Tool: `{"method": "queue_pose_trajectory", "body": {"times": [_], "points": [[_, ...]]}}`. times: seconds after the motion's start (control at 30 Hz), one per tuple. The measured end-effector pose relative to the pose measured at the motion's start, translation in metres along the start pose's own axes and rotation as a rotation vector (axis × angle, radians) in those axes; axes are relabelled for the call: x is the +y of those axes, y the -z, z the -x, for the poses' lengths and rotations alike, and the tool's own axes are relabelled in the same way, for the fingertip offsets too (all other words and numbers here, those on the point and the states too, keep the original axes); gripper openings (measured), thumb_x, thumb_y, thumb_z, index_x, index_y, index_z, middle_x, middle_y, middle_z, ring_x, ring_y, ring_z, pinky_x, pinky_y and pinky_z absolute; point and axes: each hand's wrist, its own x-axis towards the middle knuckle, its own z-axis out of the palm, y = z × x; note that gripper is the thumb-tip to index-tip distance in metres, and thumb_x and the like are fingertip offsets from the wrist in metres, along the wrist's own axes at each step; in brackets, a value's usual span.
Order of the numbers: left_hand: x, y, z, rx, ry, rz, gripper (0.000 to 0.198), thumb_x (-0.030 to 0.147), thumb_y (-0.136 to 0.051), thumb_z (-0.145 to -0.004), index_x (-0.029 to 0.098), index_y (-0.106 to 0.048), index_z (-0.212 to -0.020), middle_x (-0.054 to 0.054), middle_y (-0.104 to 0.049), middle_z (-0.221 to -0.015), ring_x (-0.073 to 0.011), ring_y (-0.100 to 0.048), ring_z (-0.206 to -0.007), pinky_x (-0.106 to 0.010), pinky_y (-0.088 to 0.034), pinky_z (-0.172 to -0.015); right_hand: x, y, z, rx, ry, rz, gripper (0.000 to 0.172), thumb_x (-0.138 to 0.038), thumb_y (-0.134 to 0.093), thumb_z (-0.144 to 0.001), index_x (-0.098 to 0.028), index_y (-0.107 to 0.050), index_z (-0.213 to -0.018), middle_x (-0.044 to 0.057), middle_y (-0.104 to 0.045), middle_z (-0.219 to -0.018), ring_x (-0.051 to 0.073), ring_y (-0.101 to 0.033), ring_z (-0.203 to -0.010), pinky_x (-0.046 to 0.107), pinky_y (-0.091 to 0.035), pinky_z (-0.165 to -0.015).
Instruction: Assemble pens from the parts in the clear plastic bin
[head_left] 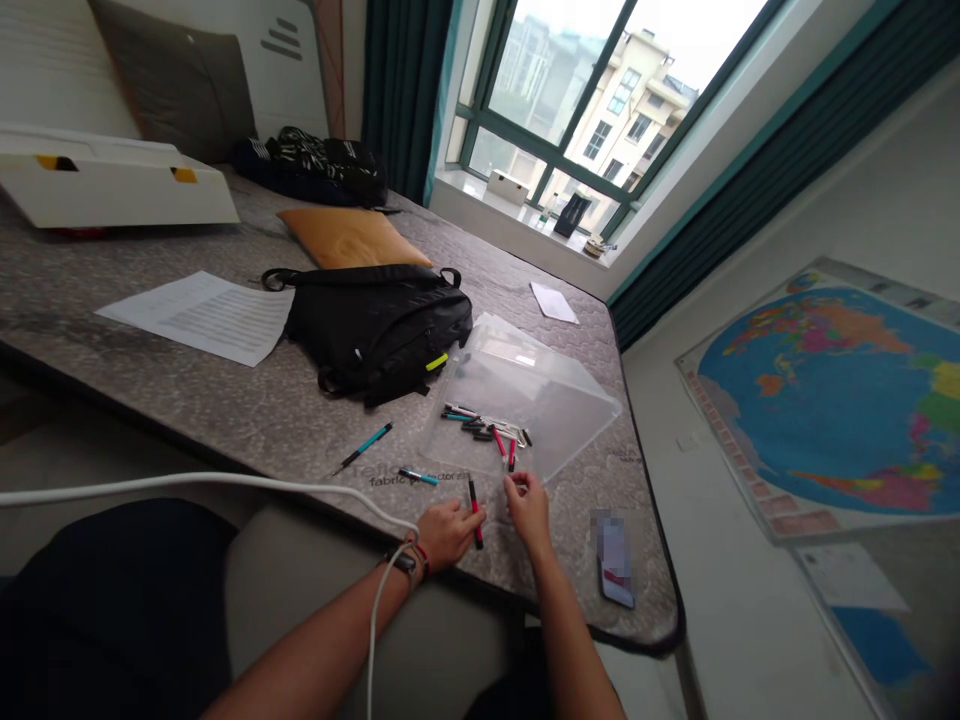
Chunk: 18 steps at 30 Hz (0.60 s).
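Observation:
My left hand (448, 532) is closed at the mattress's front edge, its fingertips on a slim red-and-black pen (475, 518). My right hand (529, 508) sits just right of it, thumb and fingers curled together in a pinch; what they hold, if anything, cannot be made out. Directly beyond those fingertips lies a short red-and-black piece (512, 453), at the mouth of a clear plastic box (559, 400) tipped on its side. Several black, white and red pens and pen parts (480, 430) are heaped inside. Two blue-and-black pens lie apart on the mattress, one longer (365, 445), one shorter (418, 477).
A black backpack (375, 325) lies behind the pens, near printed sheets (206, 312) and an orange-brown envelope (352, 238). A phone (616, 565) rests at the right front corner. A white cable (225, 488) runs across my left wrist. A world map (840, 390) hangs at right.

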Motion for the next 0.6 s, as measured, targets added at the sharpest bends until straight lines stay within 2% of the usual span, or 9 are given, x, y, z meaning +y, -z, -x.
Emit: {"method": "queue_pose_trajectory", "body": {"times": [0.1,0.2,0.37,0.43,0.6], "points": [[0.002,0.001,0.0,-0.013,0.043,0.01,0.046,0.024,-0.047,-0.089,0.024,-0.056,-0.134,-0.01,-0.07,-0.105,-0.0239,-0.06,-0.095,-0.035,-0.05,-0.082,0.022,0.0,0.06,-0.063,-0.114,-0.136,0.034,-0.053,-0.065,-0.077,-0.02,-0.061,-0.084,-0.002,-0.059,-0.055,0.017,-0.054,-0.048,0.026,-0.041,-0.046],[0.004,0.002,0.0,-0.001,0.129,-0.026,0.047,0.023,-0.046,-0.089,0.023,-0.055,-0.135,-0.01,-0.07,-0.101,-0.0236,-0.062,-0.094,-0.034,-0.049,-0.081,0.033,0.003,0.087,-0.03,-0.14,-0.212,0.033,-0.052,-0.068,-0.075,-0.02,-0.062,-0.083,-0.002,-0.06,-0.056,0.016,-0.055,-0.048,0.026,-0.042,-0.046],[0.006,0.002,-0.003,0.037,0.302,-0.127,0.042,0.038,-0.034,-0.099,0.027,-0.059,-0.131,-0.009,-0.07,-0.091,-0.0212,-0.064,-0.082,-0.03,-0.047,-0.073,0.036,0.012,0.092,-0.119,-0.164,-0.308,0.033,-0.048,-0.071,-0.074,-0.019,-0.068,-0.087,0.002,-0.068,-0.064,0.019,-0.064,-0.057,0.028,-0.049,-0.052],[0.006,0.001,-0.004,0.031,0.308,-0.154,0.043,0.042,-0.031,-0.1,0.029,-0.06,-0.13,-0.009,-0.07,-0.092,-0.021,-0.064,-0.082,-0.029,-0.046,-0.072,0.035,0.013,0.092,-0.132,-0.173,-0.335,0.034,-0.048,-0.072,-0.073,-0.018,-0.07,-0.089,0.004,-0.07,-0.068,0.02,-0.067,-0.061,0.029,-0.052,-0.054],[0.006,-0.001,-0.005,0.01,0.318,-0.194,0.044,0.044,-0.032,-0.099,0.031,-0.06,-0.13,-0.008,-0.07,-0.091,-0.0199,-0.064,-0.081,-0.027,-0.045,-0.071,0.034,0.009,0.092,-0.071,-0.164,-0.374,0.036,-0.047,-0.071,-0.074,-0.017,-0.072,-0.092,0.004,-0.071,-0.071,0.02,-0.068,-0.062,0.027,-0.053,-0.052]]}}
